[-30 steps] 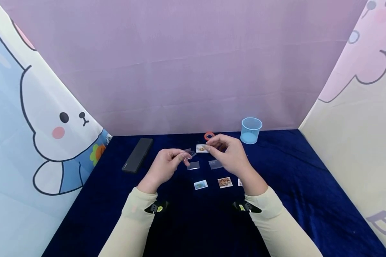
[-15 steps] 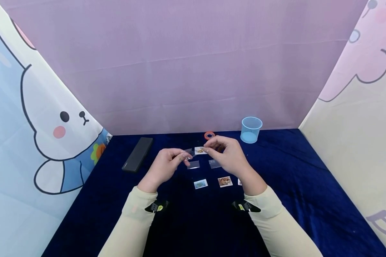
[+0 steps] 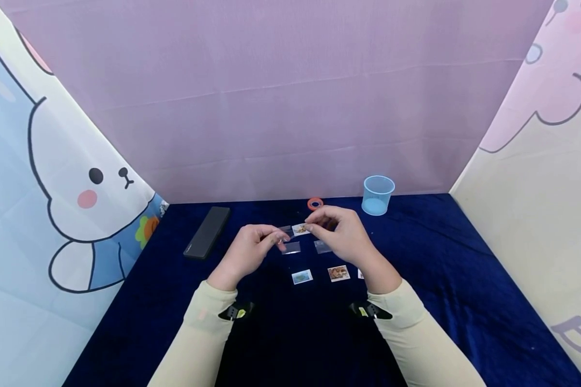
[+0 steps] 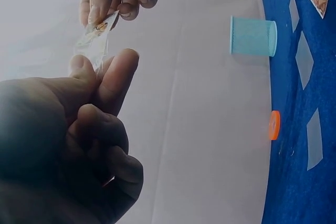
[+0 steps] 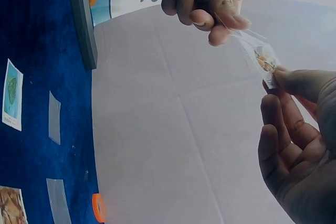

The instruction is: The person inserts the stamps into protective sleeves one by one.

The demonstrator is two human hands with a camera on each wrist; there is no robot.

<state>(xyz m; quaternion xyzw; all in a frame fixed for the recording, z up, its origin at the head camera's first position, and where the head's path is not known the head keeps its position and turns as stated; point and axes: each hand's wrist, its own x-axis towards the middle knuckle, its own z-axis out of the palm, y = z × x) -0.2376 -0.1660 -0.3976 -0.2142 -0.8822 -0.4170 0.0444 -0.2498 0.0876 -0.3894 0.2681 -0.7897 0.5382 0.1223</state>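
Above the blue cloth, my left hand (image 3: 277, 237) pinches a small clear sleeve (image 3: 286, 231) between thumb and forefinger. My right hand (image 3: 314, 227) pinches a small picture card (image 3: 300, 229) by one end, and the card's free end meets the sleeve's mouth. In the left wrist view the sleeve (image 4: 92, 51) hangs between my left hand (image 4: 100, 64) and right hand (image 4: 107, 14), with the card (image 4: 101, 25) partly inside it. The right wrist view shows the card (image 5: 264, 61) at my right hand (image 5: 273, 85) and the sleeve (image 5: 237, 31) under my left hand (image 5: 220, 22).
Two more clear sleeves (image 3: 291, 248) (image 3: 321, 246) lie on the cloth, and picture cards (image 3: 302, 277) (image 3: 339, 273) lie nearer to me. An orange ring (image 3: 314, 203) and a blue cup (image 3: 377, 195) stand at the back. A black box (image 3: 206, 232) lies to the left.
My right hand has carried the card a little left and down until it meets the sleeve. My left hand has hardly moved.
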